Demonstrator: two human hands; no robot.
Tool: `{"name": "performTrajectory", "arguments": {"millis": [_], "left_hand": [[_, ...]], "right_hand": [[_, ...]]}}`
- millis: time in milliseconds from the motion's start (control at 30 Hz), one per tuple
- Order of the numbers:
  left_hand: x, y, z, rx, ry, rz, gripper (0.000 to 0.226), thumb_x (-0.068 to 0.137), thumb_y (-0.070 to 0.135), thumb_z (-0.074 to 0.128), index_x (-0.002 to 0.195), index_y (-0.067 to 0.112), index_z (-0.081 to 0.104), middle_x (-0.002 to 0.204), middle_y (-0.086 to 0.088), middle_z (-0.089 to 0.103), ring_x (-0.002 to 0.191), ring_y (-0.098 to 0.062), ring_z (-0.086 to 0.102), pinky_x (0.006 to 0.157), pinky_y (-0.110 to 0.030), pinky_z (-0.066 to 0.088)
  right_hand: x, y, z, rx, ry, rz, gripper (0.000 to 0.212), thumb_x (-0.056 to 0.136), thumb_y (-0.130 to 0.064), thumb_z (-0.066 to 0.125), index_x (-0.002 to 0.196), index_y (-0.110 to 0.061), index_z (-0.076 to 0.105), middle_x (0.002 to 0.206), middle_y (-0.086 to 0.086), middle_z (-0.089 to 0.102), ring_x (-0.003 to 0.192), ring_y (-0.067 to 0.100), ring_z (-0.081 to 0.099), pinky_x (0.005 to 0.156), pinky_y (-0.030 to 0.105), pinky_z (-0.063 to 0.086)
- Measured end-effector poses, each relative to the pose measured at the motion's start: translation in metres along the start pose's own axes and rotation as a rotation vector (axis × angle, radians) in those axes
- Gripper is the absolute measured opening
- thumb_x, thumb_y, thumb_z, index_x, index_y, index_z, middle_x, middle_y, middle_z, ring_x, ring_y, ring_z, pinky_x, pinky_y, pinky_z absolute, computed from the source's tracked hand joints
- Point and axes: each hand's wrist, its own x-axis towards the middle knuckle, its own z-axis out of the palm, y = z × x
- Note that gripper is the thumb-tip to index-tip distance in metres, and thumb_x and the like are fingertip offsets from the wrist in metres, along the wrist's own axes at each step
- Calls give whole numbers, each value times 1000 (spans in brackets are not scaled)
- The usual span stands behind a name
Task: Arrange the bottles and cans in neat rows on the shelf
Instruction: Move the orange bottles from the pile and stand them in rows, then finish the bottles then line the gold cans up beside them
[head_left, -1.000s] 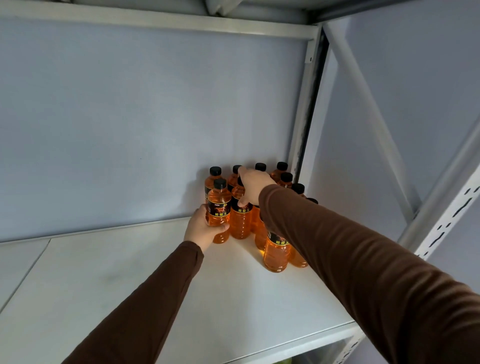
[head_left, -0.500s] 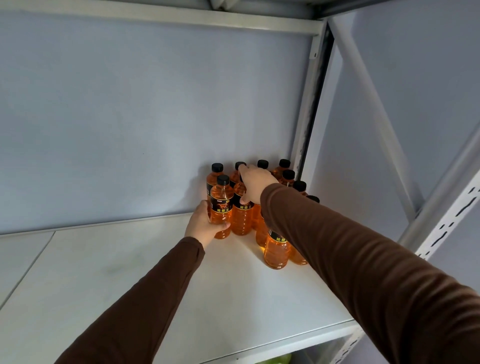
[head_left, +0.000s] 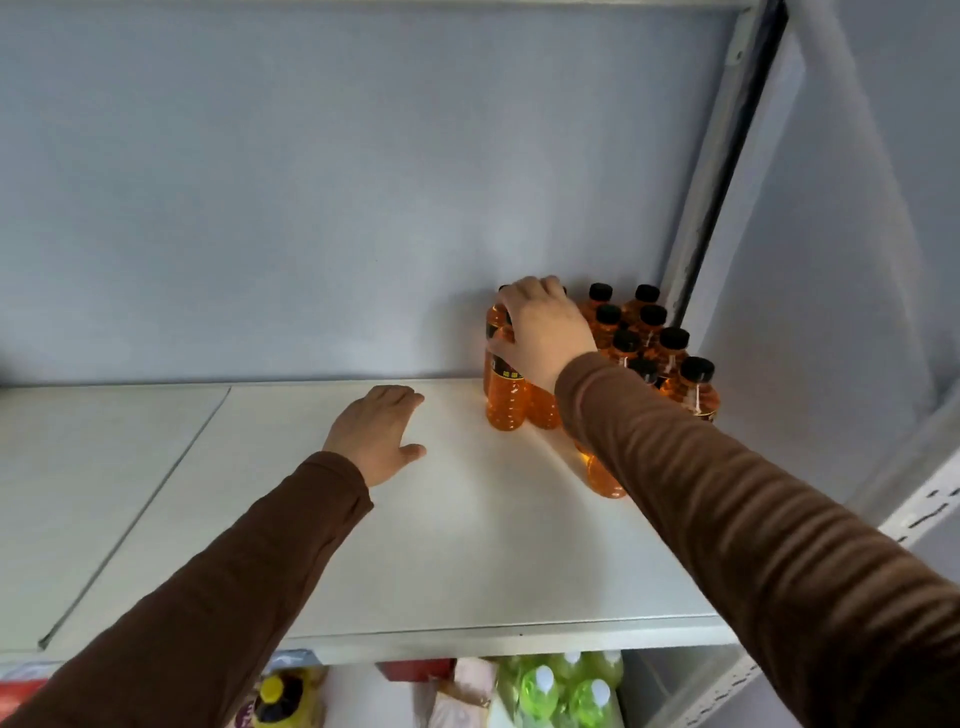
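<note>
Several small orange bottles with black caps (head_left: 649, 332) stand in rows at the back right corner of the white shelf (head_left: 441, 561). My right hand (head_left: 545, 332) lies over the tops of the leftmost bottles (head_left: 505, 400), fingers curled round their necks. My left hand (head_left: 376, 431) hovers just above the shelf to the left of the bottles, fingers relaxed, holding nothing. My right sleeve hides part of the front bottles (head_left: 605, 480).
A grey wall backs the shelf, and a metal upright (head_left: 717, 171) stands at the right corner. A seam (head_left: 140, 509) splits the shelf board at the left. Below the front edge are green bottles (head_left: 561, 691) and a yellow bottle (head_left: 280, 696).
My left hand has let go of the front-left bottle and drawn back to the left. My right hand has shifted onto the leftmost bottles. The camera has tilted downward.
</note>
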Motion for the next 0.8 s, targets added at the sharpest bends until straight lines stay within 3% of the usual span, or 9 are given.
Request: {"name": "performTrajectory", "arguments": {"millis": [333, 800], "left_hand": [[-124, -112, -25, 7, 17, -162, 70, 91, 50, 59, 151, 25, 33, 155, 5, 35, 142, -15, 28, 113, -34, 31], [-292, -332, -64, -48, 109, -269, 68, 90, 47, 62, 149, 23, 37, 152, 4, 39, 138, -17, 33, 109, -32, 33]], "right_hand": [[-40, -158, 56, 194, -78, -168, 60, 89, -45, 62, 141, -22, 45, 138, 1, 51, 128, 25, 39, 104, 37, 36], [-36, -439, 108, 331, -129, -175, 61, 90, -47, 61, 143, -22, 44, 141, 1, 50, 129, 24, 40, 104, 37, 39]]}}
